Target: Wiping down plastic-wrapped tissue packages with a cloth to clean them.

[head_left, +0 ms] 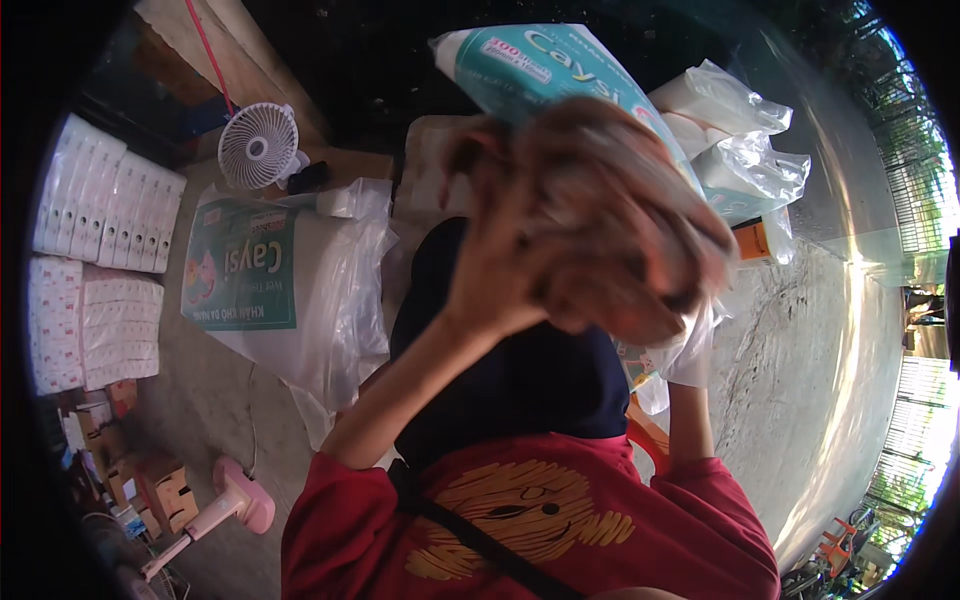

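Observation:
My left hand (495, 265) is raised in front of my lap, its fingers smeared by motion. A brown-red blur spreads to the right of it and covers my right hand, whose forearm (690, 420) shows below. Whether the blur is only fingers or also something held, I cannot make out. Just beyond the blur, a teal-and-white plastic package (540, 65) stands tilted, partly hidden by it. Clear crumpled plastic (695, 355) lies against the right forearm. Whether either hand touches the package is hidden.
On the left rests a large clear plastic bag (345, 290) with a teal printed panel. Wrapped white packs (105, 200) are stacked at the far left. A small white fan (258, 145) stands behind the bag. More clear-wrapped packs (735, 160) are at the right. A pink-and-white fan base (245, 497) is lower left.

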Motion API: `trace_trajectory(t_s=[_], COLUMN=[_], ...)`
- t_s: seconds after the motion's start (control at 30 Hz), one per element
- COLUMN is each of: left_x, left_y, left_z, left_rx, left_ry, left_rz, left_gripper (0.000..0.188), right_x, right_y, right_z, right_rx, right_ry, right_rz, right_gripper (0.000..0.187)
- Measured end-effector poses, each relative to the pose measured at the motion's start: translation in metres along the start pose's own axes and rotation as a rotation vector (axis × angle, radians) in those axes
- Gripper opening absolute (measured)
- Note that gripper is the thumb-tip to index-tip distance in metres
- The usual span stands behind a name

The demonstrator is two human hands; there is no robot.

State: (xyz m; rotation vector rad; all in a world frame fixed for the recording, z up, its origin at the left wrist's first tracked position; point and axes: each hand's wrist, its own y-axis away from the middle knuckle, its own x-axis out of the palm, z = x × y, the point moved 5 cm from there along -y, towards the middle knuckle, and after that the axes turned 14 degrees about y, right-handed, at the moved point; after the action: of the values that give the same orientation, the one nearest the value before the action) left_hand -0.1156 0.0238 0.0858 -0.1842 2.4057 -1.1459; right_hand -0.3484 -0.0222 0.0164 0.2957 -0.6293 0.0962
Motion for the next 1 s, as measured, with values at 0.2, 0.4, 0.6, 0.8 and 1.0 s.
trace_trajectory(t_s=[0.2, 0.4, 0.6, 0.8, 1.0], left_x=[-0.093, -0.138, -0.121, -0.11, -0.099], left_y=[-0.014, -0.003, 0.024, -0.004, -0.015], left_z=[0.054, 0.076, 0.084, 0.077, 0.057], left_rx=[0.01, -0.865, -1.106, -0.903, -0.984], left_ry=[-0.287, 0.5, 1.076, 0.872, 0.863], left_rz=[-0.308, -0.333, -0.694, -0.32, -0.144], left_gripper=[0.047, 0.038, 0.048, 0.044, 0.048], right_x=[0.01, -0.016, -0.081, -0.053, -0.021], right_y=[0.001, 0.01, -0.006, 0.012, 0.015], right_z=[0.019, 0.021, 0.037, 0.053, 0.064], right_rx=[-0.049, 0.021, 0.046, -0.052, -0.02], right_ry=[0.233, 0.164, 0.487, 0.348, 0.34], right_rz=[-0.124, -0.14, -0.012, -0.148, -0.227], right_gripper=[0.057, 0.054, 0.054, 0.029, 0.033])
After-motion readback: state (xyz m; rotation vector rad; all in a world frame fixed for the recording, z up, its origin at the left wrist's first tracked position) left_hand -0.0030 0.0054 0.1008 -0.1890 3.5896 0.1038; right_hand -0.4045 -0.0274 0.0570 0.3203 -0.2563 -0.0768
